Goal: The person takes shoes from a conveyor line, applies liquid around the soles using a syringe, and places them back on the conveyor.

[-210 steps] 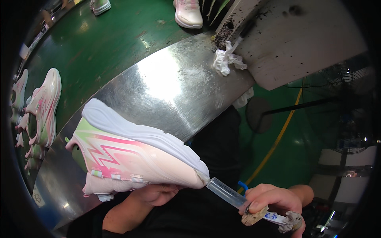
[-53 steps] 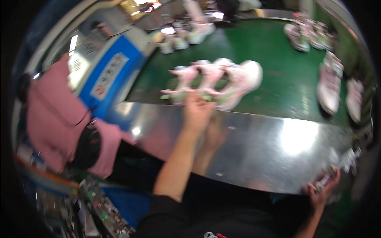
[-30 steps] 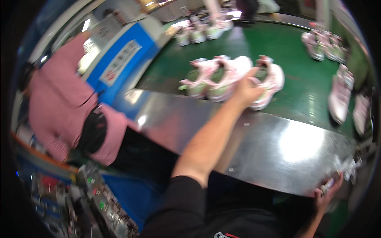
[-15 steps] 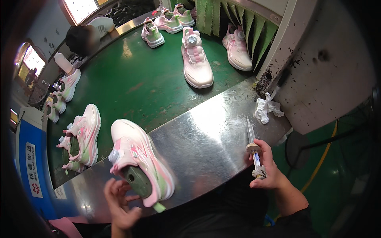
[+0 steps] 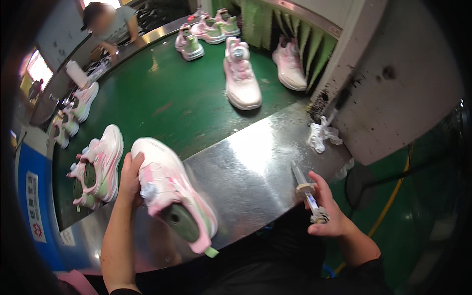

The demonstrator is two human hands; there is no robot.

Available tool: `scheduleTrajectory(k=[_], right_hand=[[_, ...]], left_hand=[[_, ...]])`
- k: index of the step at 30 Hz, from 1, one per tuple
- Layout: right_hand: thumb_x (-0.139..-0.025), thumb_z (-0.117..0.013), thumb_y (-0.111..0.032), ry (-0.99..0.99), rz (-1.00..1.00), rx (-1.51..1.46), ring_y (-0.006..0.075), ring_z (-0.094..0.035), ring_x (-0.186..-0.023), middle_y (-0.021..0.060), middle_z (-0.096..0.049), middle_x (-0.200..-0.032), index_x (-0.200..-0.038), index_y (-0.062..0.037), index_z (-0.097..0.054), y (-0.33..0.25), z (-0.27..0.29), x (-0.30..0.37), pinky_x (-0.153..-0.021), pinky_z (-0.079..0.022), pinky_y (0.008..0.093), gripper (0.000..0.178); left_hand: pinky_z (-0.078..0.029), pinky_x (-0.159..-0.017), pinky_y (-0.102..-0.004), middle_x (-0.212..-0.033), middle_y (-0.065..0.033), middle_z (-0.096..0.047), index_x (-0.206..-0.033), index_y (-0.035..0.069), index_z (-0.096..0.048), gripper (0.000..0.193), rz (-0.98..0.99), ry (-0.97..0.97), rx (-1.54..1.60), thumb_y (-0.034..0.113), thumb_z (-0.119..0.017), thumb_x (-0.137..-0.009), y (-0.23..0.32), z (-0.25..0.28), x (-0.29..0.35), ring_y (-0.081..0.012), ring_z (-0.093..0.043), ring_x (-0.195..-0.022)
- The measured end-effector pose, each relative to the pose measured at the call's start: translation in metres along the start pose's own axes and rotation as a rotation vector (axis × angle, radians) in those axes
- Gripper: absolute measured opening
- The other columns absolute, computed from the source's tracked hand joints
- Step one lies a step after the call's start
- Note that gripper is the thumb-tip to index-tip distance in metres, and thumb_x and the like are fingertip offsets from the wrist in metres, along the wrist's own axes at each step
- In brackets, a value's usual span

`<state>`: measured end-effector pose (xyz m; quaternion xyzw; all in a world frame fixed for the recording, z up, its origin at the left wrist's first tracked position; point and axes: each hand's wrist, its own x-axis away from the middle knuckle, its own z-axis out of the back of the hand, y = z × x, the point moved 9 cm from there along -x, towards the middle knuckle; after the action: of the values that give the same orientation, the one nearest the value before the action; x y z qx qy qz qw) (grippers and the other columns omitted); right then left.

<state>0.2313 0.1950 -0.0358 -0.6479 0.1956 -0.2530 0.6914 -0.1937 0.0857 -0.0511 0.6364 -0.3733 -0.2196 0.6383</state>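
A white and pink sneaker (image 5: 169,177) with a green heel tab and a round dial on its tongue tilts over the metal edge plate in front of me. My left hand (image 5: 132,174) grips its forefoot from the left side, thumb on the toe; the fingers beneath are hidden. In my right hand (image 5: 328,209) is a clear syringe (image 5: 307,196), its narrow end pointing away from me and slightly left. Brownish wrapping surrounds its flange, and a greyish wad covers its rear end. The syringe is held to the right of the sneaker, apart from it.
Matching sneakers (image 5: 105,162) stand at the left; a single sneaker (image 5: 242,76) and several more are farther back on the green belt (image 5: 162,98). Crumpled white tissue (image 5: 323,135) lies by the metal plate's (image 5: 246,182) right end. Another person (image 5: 115,29) is at the far left.
My left hand has gone from the sneaker's heel to its forefoot and taken hold. The sneaker has shifted slightly. The syringe leans further left. The person across has raised up into view.
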Motion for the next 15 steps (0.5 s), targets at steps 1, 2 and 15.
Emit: scheduleTrajectory(k=[1, 2, 15], right_hand=[[-0.065, -0.083, -0.039, -0.014, -0.003, -0.034, 0.0179, -0.043, -0.106, 0.0099, -0.04, -0.124, -0.147, -0.0025, -0.006, -0.002, -0.003, 0.001, -0.092, -0.036, 0.0316, 0.118], [-0.061, -0.084, -0.04, 0.013, 0.003, -0.063, 0.0168, -0.043, -0.1, 0.0091, -0.041, -0.122, -0.147, -0.0005, -0.006, -0.005, -0.001, 0.004, -0.087, -0.037, 0.0303, 0.123], [-0.057, -0.073, -0.073, -0.539, 0.369, -0.967, 0.036, -0.048, -0.113, 0.0315, -0.042, -0.125, -0.14, -0.0003, -0.023, -0.139, -0.092, -0.037, -0.089, -0.041, 0.0379, 0.121]], left_hand=[[-0.05, -0.077, -0.0304, -0.095, -0.0078, -0.056, -0.107, 0.002, -0.049, 0.037, -0.038, -0.008, 0.103, 0.031, -0.061, -0.087, 0.014, -0.017, 0.008, -0.016, -0.058, -0.087], [-0.051, -0.078, -0.0322, -0.097, -0.0089, -0.057, -0.109, 0.001, -0.048, 0.038, -0.114, -0.062, 0.137, 0.029, -0.062, -0.086, 0.028, -0.033, 0.012, -0.0171, -0.059, -0.087], [-0.046, -0.091, -0.039, -0.115, -0.0156, -0.055, -0.125, 0.005, -0.039, 0.078, -0.34, -0.305, 0.555, 0.018, -0.082, -0.061, 0.038, -0.041, 0.099, -0.0251, -0.056, -0.105]])
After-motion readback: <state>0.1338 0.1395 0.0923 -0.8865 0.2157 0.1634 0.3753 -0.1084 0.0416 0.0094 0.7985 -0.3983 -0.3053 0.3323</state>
